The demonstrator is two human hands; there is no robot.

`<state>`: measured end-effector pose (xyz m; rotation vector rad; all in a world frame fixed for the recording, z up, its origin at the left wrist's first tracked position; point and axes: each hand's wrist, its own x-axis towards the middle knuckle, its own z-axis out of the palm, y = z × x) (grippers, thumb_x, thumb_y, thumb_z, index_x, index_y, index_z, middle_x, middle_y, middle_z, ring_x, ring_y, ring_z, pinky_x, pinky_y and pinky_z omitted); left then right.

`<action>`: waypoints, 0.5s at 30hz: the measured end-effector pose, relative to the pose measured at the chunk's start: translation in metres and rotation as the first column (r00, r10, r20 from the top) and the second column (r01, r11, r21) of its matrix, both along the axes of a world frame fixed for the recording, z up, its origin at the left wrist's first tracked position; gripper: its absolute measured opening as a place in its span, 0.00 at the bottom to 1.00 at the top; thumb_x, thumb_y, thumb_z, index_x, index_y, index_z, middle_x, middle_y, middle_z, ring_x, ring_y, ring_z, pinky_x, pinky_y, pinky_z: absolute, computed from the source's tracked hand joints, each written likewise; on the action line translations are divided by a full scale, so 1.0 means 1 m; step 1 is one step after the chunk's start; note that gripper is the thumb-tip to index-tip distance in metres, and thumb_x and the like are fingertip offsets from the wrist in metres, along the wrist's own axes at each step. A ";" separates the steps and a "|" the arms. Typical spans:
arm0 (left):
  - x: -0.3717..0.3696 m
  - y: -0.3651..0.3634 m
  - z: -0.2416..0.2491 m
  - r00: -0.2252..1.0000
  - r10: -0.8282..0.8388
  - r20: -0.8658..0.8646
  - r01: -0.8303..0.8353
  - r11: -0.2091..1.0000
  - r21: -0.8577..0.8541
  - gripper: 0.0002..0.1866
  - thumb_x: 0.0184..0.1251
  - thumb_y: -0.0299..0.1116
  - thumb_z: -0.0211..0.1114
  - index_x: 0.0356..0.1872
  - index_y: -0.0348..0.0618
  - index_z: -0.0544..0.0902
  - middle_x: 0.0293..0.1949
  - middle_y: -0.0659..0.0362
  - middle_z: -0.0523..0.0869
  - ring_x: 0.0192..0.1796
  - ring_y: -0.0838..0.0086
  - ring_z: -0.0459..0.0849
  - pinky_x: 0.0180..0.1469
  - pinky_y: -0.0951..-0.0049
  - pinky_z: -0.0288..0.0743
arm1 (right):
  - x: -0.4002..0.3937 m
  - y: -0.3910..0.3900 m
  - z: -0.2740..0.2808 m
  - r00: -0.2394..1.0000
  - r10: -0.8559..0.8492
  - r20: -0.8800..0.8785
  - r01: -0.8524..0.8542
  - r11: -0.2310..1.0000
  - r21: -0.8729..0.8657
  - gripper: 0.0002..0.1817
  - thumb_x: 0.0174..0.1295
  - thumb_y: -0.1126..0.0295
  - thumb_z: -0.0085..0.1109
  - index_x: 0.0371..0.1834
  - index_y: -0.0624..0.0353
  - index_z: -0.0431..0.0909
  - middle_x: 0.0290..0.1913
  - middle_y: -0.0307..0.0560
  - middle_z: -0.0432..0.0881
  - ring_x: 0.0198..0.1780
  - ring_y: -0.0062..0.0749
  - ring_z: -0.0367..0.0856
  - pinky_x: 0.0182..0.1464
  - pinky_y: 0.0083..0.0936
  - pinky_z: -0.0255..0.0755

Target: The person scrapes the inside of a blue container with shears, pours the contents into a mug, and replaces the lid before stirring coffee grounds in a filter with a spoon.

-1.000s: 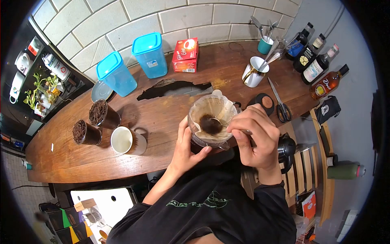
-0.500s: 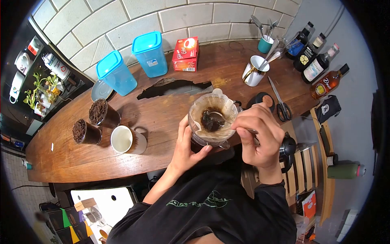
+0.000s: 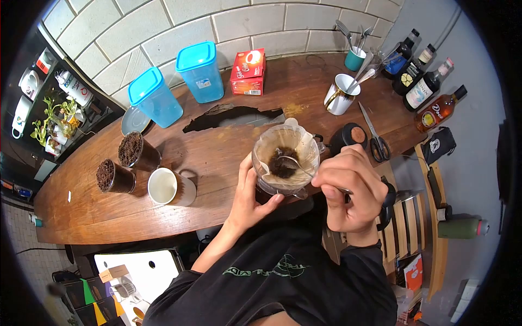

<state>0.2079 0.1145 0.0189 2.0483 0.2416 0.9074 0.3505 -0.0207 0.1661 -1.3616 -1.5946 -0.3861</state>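
A clear coffee dripper [image 3: 261, 173] holds a paper filter [image 3: 296, 136] with wet, dark coffee grounds [image 3: 283, 165] at its bottom. My left hand [image 3: 251, 196] is wrapped round the dripper's near left side, thumb along the front. Pinched in my right hand [image 3: 350, 187] is a metal spoon [image 3: 304, 170]; its handle slants down into the filter and its bowl rests in the grounds. Whatever stands below the dripper is mostly hidden by it.
Two glasses of grounds [image 3: 132, 149] and a white mug [image 3: 163, 186] stand left. Behind lie a jagged hole [image 3: 234, 117] in the table, blue containers [image 3: 198, 70] and a red box [image 3: 248, 70]. Scissors [image 3: 375, 133], a utensil mug [image 3: 340, 95] and bottles [image 3: 421, 92] are right.
The spoon's bowl has moved within the grounds, and my right hand has shifted slightly right and down with it. My left hand and the dripper stay in place.
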 end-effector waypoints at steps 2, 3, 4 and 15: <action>0.000 0.000 0.000 1.000 0.001 0.001 -0.001 1.000 0.005 0.38 0.54 0.36 0.76 0.65 0.35 0.69 0.71 0.40 0.63 0.73 0.46 0.65 0.70 0.53 0.64 | -0.001 0.000 0.001 1.000 0.025 -0.013 -0.025 0.999 -0.025 0.03 0.59 0.78 0.64 0.33 0.63 0.79 0.33 0.45 0.82 0.30 0.38 0.80 0.37 0.33 0.70; 0.000 0.000 0.000 1.000 0.001 0.001 -0.001 1.000 0.010 0.38 0.54 0.36 0.76 0.65 0.35 0.69 0.71 0.40 0.62 0.73 0.46 0.65 0.70 0.53 0.64 | -0.001 0.000 0.001 0.998 0.049 -0.028 -0.050 0.998 -0.050 0.03 0.59 0.78 0.64 0.34 0.62 0.79 0.33 0.45 0.82 0.31 0.38 0.80 0.37 0.33 0.70; 0.000 0.000 0.000 1.000 0.000 0.002 0.000 1.000 0.011 0.38 0.54 0.36 0.76 0.65 0.35 0.69 0.71 0.40 0.62 0.73 0.46 0.65 0.70 0.53 0.64 | 0.000 0.001 -0.001 0.998 0.048 -0.027 -0.049 0.998 -0.049 0.03 0.59 0.78 0.64 0.34 0.62 0.79 0.33 0.45 0.82 0.31 0.38 0.80 0.37 0.33 0.70; 0.000 0.000 0.000 1.000 0.009 0.002 -0.009 1.000 0.024 0.38 0.54 0.36 0.76 0.65 0.35 0.69 0.71 0.40 0.62 0.73 0.46 0.65 0.70 0.54 0.65 | 0.006 0.004 -0.006 0.993 -0.091 0.069 0.094 0.995 -0.040 0.05 0.58 0.78 0.65 0.36 0.62 0.79 0.34 0.44 0.81 0.33 0.39 0.80 0.39 0.34 0.70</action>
